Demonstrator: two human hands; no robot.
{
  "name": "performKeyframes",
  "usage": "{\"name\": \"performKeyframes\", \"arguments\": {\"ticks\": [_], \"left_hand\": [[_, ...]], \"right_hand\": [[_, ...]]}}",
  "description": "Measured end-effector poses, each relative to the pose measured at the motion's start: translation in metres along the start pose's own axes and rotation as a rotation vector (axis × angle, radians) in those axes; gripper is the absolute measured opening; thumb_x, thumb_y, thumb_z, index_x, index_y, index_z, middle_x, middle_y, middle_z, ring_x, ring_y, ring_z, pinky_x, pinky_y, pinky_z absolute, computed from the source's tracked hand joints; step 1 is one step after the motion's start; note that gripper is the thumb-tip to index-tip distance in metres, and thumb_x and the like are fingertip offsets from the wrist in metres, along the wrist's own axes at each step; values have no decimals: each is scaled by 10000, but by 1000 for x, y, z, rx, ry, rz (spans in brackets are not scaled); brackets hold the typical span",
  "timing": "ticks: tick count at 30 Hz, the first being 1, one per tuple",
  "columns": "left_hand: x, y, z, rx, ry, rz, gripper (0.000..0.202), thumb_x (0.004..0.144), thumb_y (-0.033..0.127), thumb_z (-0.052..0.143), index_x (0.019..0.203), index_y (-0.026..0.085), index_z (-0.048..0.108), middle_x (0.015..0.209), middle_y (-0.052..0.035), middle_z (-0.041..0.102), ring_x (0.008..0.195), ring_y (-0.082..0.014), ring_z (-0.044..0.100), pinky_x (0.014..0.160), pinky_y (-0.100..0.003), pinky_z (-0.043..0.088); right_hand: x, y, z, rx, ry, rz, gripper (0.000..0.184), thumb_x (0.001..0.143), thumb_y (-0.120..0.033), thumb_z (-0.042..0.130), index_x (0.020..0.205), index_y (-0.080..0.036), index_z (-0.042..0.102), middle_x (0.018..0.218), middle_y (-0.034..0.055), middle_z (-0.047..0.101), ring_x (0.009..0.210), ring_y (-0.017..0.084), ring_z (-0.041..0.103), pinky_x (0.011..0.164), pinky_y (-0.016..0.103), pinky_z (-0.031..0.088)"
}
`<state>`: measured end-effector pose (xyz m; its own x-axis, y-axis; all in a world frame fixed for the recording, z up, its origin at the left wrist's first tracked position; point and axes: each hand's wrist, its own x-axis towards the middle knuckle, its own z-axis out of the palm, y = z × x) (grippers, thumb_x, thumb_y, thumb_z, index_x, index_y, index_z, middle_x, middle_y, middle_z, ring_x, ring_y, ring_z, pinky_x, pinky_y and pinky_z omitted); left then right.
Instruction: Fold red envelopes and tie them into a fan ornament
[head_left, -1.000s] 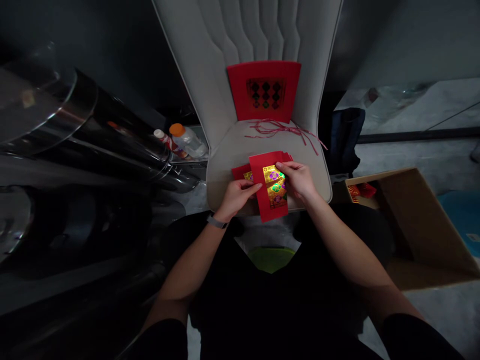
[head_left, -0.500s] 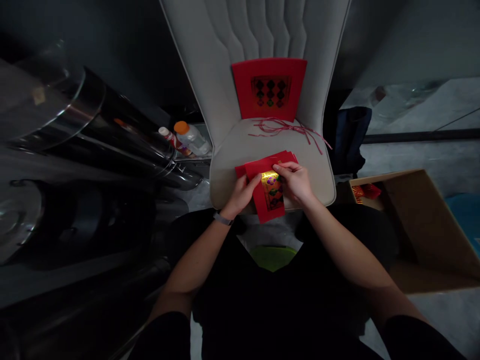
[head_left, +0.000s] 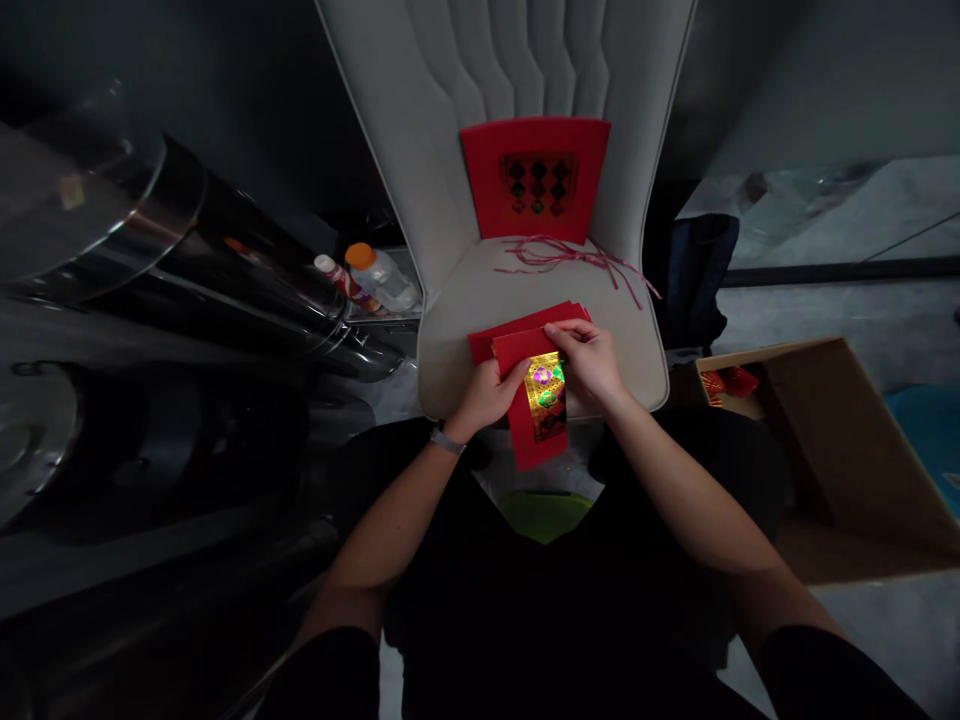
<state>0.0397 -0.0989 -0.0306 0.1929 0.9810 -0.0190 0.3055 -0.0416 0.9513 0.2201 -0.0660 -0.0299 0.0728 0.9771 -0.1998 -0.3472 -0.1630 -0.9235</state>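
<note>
Between my hands is a red envelope (head_left: 529, 440) with a shiny gold foil panel and coloured diamonds. My left hand (head_left: 486, 393) grips its left side, thumb on the front. My right hand (head_left: 589, 358) pinches its upper right edge. Behind it, more red envelopes (head_left: 517, 327) lie on the chair seat (head_left: 450, 370); whether my fingers touch these is hidden. A larger red sheet or packet (head_left: 480, 180) with a diamond pattern leans on the chair back. Pink-red cords (head_left: 574, 253), tied in a bunch, rest on the seat in front of it.
At the left, a bottle with an orange cap (head_left: 390, 280) stands beside a white-capped bottle (head_left: 349, 285). An open cardboard box (head_left: 855, 450) with red and gold items (head_left: 739, 382) sits on the floor at the right. Below the seat is something green (head_left: 546, 515).
The held envelope has shifted a little downward and toward me. Its foil panel now catches more light, and more of the panel shows. Both hands stay on it.
</note>
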Motion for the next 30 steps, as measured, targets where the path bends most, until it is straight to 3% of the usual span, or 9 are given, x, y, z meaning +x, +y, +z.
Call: {"name": "performKeyframes", "arguments": {"ticks": [4,7,10,13,24,30], "left_hand": [[0,1,0,-10,-26,-8,478,995,541,612,1271,169,731,1286,-117,768,1181,-291,725,1036,-398,558],[2,0,-2,-28,32,2,485,989,547,621,1289,181,728,1301,-109,762,1196,-288,719,1044,-389,550],[7,-4,-5,-23,101,-8,470,988,569,613,1186,171,766,1195,-108,796,1094,-286,749,953,-374,576],[13,-9,-7,34,123,-11,455,987,576,609,1071,164,783,1066,-103,815,996,-282,763,858,-361,578],[19,-12,-12,84,233,-5,445,976,578,610,1003,161,762,987,-91,817,884,-243,752,758,-317,565],[21,-8,-14,68,276,-13,435,977,573,612,1035,167,759,1039,-112,809,961,-257,756,839,-335,567]], "right_hand": [[1,-4,-1,-7,25,-7,365,647,-507,926,788,-222,745,784,5,770,725,163,697,723,308,561],[2,-8,-4,-24,-71,97,408,602,-499,959,833,-211,784,844,25,796,753,165,711,733,299,562],[4,-6,-9,-73,-161,181,405,548,-467,991,781,-199,795,822,39,797,712,162,702,688,293,552],[5,-3,-12,-74,-136,178,381,555,-464,987,752,-202,794,781,32,784,669,148,678,648,285,536],[7,6,-19,-196,-254,263,373,589,-479,975,764,-194,809,767,33,768,627,124,632,588,264,504],[4,6,-19,-230,-276,280,389,582,-487,973,777,-185,825,746,35,772,599,110,610,549,246,468]]}}
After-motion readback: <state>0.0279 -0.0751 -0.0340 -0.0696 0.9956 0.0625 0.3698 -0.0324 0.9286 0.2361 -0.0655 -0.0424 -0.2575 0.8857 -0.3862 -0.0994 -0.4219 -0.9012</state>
